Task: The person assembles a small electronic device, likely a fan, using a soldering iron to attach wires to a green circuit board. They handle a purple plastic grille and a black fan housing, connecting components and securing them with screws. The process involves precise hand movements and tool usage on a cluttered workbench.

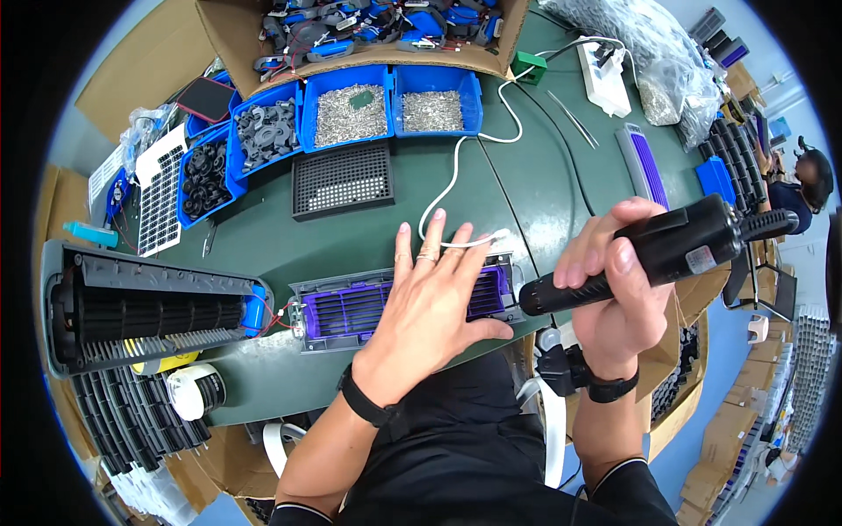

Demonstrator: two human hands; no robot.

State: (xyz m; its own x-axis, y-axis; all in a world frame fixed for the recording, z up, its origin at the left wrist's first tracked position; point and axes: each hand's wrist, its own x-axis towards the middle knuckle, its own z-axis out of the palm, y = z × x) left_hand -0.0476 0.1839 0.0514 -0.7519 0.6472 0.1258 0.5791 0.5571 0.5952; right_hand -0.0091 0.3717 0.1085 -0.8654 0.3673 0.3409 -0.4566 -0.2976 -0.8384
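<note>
My left hand [421,320] lies flat with its fingers spread over a grey panel with a purple slatted grille [349,313], covering the middle of it. In my right hand [618,294] is a black electric screwdriver [688,237], held almost level with its cord leaving at the right. Its front end is at the panel's right end; whether it touches a screw there I cannot tell. Red wires run from the panel's left end to a blue part [255,310] in an open long grey housing [158,273], which has a black ribbed roller inside.
Blue bins [349,145] of screws and dark plastic parts line the back, before a carton [373,70] of blue-and-grey parts. A black perforated tray [342,181] stands nearer. A white cable [456,175] reaches the panel. Tweezers [572,118] and another purple-grilled piece [643,167] lie right. A white tub [195,392] stands front left.
</note>
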